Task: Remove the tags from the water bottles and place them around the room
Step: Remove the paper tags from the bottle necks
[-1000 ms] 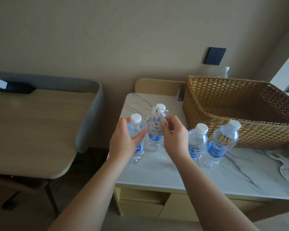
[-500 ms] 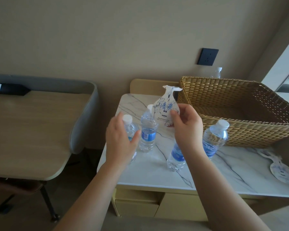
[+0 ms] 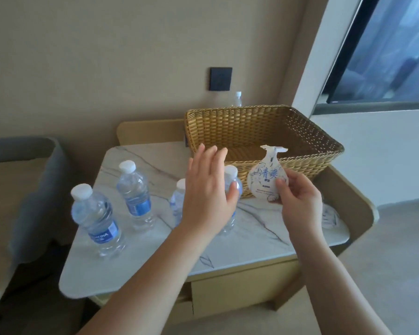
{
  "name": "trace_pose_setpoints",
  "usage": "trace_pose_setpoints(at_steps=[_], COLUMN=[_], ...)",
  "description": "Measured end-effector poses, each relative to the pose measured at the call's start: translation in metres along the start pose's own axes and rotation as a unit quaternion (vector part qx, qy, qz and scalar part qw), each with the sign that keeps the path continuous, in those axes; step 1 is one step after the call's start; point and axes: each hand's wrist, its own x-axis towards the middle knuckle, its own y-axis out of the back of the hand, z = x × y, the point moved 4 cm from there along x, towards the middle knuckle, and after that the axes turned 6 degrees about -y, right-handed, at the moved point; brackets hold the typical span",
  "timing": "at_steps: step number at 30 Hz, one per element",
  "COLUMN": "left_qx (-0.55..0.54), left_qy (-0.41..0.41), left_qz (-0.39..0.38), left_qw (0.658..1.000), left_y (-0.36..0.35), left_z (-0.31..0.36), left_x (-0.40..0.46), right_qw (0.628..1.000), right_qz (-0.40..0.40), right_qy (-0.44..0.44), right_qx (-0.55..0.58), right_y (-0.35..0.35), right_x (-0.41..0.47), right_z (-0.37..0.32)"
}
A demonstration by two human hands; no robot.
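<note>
The right hand (image 3: 298,197) pinches a flask-shaped paper tag (image 3: 267,176) by its lower right edge, thumb on the printed face, and holds it upright in the air in front of the near wall of the wicker basket (image 3: 252,126), clear of every bottle. The left hand (image 3: 208,189) is open and grips nothing; its fingers are spread, and its thumb tip lies against the shoulder of a capped bottle (image 3: 230,171) that stands just beside the tag, on its left. A second bottle (image 3: 179,189) is mostly hidden behind that palm, and two more (image 3: 134,189) (image 3: 96,218) stand upright farther left on the marble table (image 3: 252,238), well apart from the hands. None of the four shows a tag around its neck. To the right, low behind the right wrist, some pale paper lies on the table (image 3: 329,217), probably other loose tags. The next move likely turns on that spot: it lies just right of and below the right hand, the nearer one, so the tag could be dropped there while the left takes a bottle.
</note>
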Motion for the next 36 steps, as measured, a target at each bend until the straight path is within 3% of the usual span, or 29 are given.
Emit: trace_pose_setpoints(at_steps=[8, 12, 17, 27, 36], left_qx=[0.045, 0.128, 0.221, 0.27, 0.275], left_qy=[-0.087, -0.042, -0.044, -0.052, -0.044], left_qz=[-0.182, -0.252, -0.221, -0.19, -0.168], left_qw=[0.978, 0.958, 0.949, 0.943, 0.946], left_y=[-0.132, -0.183, -0.202, -0.212, -0.216], left_z=[0.053, 0.048, 0.043, 0.041, 0.041], left_x=[0.05, 0.065, 0.058, 0.053, 0.053], right_qw=[0.995, 0.99, 0.982, 0.949, 0.888], right_qz=[0.055, 0.082, 0.066, 0.028, 0.0], right_qy=[-0.049, -0.072, -0.095, -0.141, 0.038], right_qx=[-0.066, -0.086, -0.146, -0.279, -0.458], right_y=[0.087, 0.124, 0.147, 0.139, 0.143], right_x=[0.045, 0.069, 0.103, 0.146, 0.131], right_z=[0.053, 0.086, 0.131, 0.191, 0.186])
